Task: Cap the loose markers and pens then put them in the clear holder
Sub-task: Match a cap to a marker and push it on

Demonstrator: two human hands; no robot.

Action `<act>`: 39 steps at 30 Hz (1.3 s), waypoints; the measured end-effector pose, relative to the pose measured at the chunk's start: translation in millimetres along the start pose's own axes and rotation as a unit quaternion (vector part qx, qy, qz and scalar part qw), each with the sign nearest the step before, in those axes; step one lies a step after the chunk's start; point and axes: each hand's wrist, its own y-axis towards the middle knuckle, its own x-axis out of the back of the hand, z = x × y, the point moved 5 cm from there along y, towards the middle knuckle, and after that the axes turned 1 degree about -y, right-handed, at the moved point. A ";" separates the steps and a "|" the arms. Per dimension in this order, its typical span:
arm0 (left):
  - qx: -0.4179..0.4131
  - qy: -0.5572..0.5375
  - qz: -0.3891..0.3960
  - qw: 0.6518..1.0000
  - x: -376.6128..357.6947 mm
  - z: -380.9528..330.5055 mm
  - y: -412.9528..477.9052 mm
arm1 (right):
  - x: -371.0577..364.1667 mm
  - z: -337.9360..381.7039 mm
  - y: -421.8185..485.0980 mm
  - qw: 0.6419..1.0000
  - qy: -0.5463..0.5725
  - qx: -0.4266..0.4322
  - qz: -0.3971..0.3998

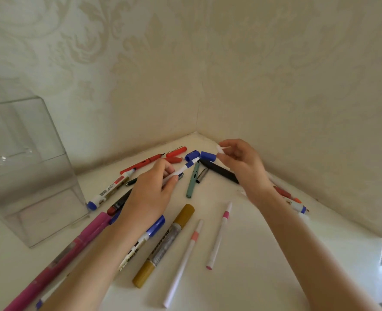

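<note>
White pen (183, 169) hides partly in left hand (150, 194), cap (220, 149) in right hand (241, 167).

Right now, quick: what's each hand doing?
Left hand: gripping a white pen with a blue band.
Right hand: pinching a small white cap.

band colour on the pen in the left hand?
Blue, on the white pen in the left hand; head view.
</note>
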 end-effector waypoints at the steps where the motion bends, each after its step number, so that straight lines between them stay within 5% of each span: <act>1: 0.000 0.001 0.001 1.000 -0.4 -0.6 -0.1 | -5.4 3.4 -8.7 1.000 0.023 0.001 0.018; 11: -0.032 -0.017 0.002 0.999 -0.1 -8.0 0.2 | -13.1 -1.6 -22.2 0.959 0.273 -0.080 0.000; 20: -0.040 -0.015 0.018 0.999 -0.9 -15.7 -2.5 | -18.9 4.3 -25.4 0.981 0.188 -0.049 0.026; 27: -0.016 -0.053 0.011 0.998 -5.3 -25.6 -10.1 | -23.4 6.7 -33.4 0.990 0.131 0.007 -0.043; 35: 0.007 -0.203 0.033 0.979 -7.7 -37.3 -10.2 | -13.1 27.2 -32.4 0.988 0.146 0.025 -0.044; 39: 0.013 -0.193 0.096 0.976 -10.5 -40.5 -3.3 | 11.9 19.8 -29.7 0.993 0.088 -0.072 -0.029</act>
